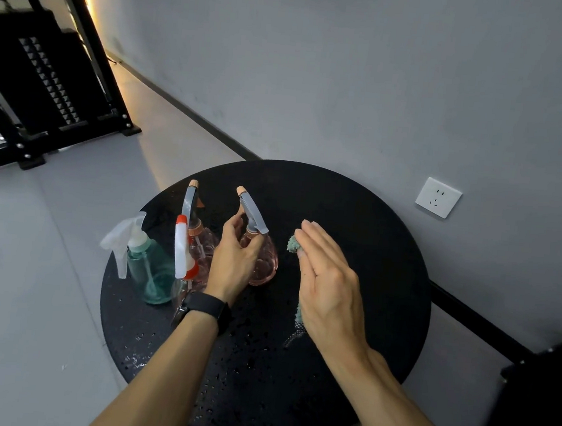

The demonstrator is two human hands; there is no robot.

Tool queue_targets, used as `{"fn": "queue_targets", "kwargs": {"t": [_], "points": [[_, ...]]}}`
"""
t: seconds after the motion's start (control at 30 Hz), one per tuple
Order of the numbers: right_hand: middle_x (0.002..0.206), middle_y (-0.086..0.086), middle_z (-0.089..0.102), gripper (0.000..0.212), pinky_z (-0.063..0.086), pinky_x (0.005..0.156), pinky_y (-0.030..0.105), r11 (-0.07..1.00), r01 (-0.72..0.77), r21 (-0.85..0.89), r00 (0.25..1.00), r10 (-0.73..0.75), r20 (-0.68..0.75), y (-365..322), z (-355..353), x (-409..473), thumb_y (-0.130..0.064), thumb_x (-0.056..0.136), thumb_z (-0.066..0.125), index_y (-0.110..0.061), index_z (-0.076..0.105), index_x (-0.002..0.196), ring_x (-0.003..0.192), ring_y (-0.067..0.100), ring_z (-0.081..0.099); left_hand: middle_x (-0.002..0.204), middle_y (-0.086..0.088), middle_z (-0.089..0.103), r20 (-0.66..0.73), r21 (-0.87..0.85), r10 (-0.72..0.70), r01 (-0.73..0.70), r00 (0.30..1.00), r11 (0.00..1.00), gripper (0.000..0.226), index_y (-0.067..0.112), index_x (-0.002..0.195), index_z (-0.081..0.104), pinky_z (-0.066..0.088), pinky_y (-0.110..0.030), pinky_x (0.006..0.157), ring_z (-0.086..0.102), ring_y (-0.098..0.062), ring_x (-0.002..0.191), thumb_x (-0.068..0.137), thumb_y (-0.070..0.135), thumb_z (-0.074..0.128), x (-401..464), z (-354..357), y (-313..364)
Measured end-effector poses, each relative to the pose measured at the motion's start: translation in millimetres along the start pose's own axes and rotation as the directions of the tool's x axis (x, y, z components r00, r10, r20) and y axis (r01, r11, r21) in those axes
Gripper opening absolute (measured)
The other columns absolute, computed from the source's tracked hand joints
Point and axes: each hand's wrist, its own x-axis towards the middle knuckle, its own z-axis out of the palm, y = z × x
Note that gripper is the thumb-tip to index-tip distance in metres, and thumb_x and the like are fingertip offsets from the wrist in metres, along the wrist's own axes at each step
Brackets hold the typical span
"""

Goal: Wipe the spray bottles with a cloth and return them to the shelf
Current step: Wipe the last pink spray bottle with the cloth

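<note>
Several spray bottles stand on a round black table [374,221]. My left hand [235,256] grips the neck of a pink glass bottle [263,265] with a grey trigger head. Behind it stands a second pink bottle [204,243]. A red-and-white sprayer [180,255] tops a clear bottle beside my left wrist. A teal bottle [152,269] with a white trigger is at the table's left. My right hand [327,285] is flat with straight fingers, a teal cloth [293,244] lying under its palm, just right of the pink bottle.
Water droplets speckle the tabletop near its front edge. A grey wall with a white socket [438,197] runs close behind the table. A black metal rack [46,83] stands at the far left across the grey floor. A dark object [534,405] sits at the right edge.
</note>
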Motion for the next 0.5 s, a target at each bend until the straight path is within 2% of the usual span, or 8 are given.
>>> {"fn": "queue_targets", "kwargs": {"t": [0.1, 0.2, 0.3, 0.37, 0.4, 0.5], "points": [[0.134, 0.010, 0.058, 0.032, 0.033, 0.110, 0.019, 1.000, 0.005, -0.005, 1.000, -0.005, 0.007, -1.1, -1.9, 0.2, -0.002, 0.096, 0.052, 0.000, 0.059, 0.128, 0.132, 0.015, 0.047, 0.143, 0.011, 0.047, 0.020, 0.040, 0.019, -0.020, 1.000, 0.999, 0.062, 0.022, 0.152, 0.030, 0.039, -0.039, 0.115, 0.047, -0.005, 0.129, 0.098, 0.022, 0.060, -12.8, -2.4, 5.6], [0.135, 0.008, 0.057, 0.033, 0.034, 0.109, 0.019, 1.000, -0.006, -0.006, 1.000, 0.006, 0.010, -3.2, -4.0, -0.4, -0.001, 0.096, 0.053, -0.001, 0.058, 0.128, 0.132, 0.014, 0.046, 0.147, 0.004, 0.046, 0.010, 0.133, 0.056, -0.057, 0.998, 0.989, 0.059, 0.023, 0.148, 0.037, 0.041, -0.044, 0.114, 0.047, -0.013, 0.134, 0.093, 0.027, 0.058, -24.3, -6.7, 7.4], [0.135, 0.008, 0.057, 0.033, 0.035, 0.109, 0.020, 1.000, 0.007, -0.007, 1.000, -0.007, 0.010, -7.0, -5.7, -2.7, -0.001, 0.096, 0.053, 0.000, 0.059, 0.128, 0.132, 0.015, 0.046, 0.130, 0.003, 0.054, -0.014, 0.224, 0.137, -0.130, 0.991, 0.966, 0.028, 0.026, 0.126, 0.056, 0.046, -0.038, 0.108, 0.054, -0.010, 0.121, 0.098, 0.024, 0.057, -41.3, -12.8, 19.3], [0.136, 0.008, 0.057, 0.033, 0.034, 0.109, 0.020, 1.000, 0.009, 0.004, 1.000, -0.009, 0.016, -9.5, -6.3, -4.4, -0.001, 0.096, 0.053, -0.001, 0.059, 0.128, 0.133, 0.015, 0.046, 0.113, 0.005, 0.065, 0.031, 0.168, 0.133, -0.136, 0.991, 0.976, 0.013, 0.025, 0.107, 0.066, 0.051, -0.027, 0.098, 0.062, -0.004, 0.101, 0.100, 0.027, 0.055, -57.5, -14.2, 33.7], [0.136, 0.008, 0.057, 0.033, 0.033, 0.110, 0.019, 1.000, 0.003, 0.017, 1.000, -0.004, 0.021, -10.5, -6.6, -5.5, -0.002, 0.096, 0.053, -0.001, 0.059, 0.128, 0.133, 0.015, 0.045, 0.103, 0.003, 0.070, 0.072, 0.093, 0.108, -0.115, 0.992, 0.989, 0.017, 0.021, 0.100, 0.069, 0.053, -0.024, 0.094, 0.065, -0.006, 0.093, 0.101, 0.030, 0.055, -65.4, -13.9, 40.2], [0.138, 0.006, 0.055, 0.033, 0.033, 0.110, 0.020, 1.000, -0.006, 0.031, 0.999, 0.005, 0.043, -13.5, -6.7, -10.2, -0.003, 0.098, 0.051, -0.003, 0.058, 0.130, 0.134, 0.012, 0.043, 0.102, 0.002, 0.076, 0.145, -0.055, 0.020, -0.012, 0.989, 0.998, 0.031, 0.025, 0.101, 0.076, 0.055, -0.037, 0.097, 0.071, -0.011, 0.098, 0.100, 0.045, 0.052, -78.4, -14.3, 43.3]]}}
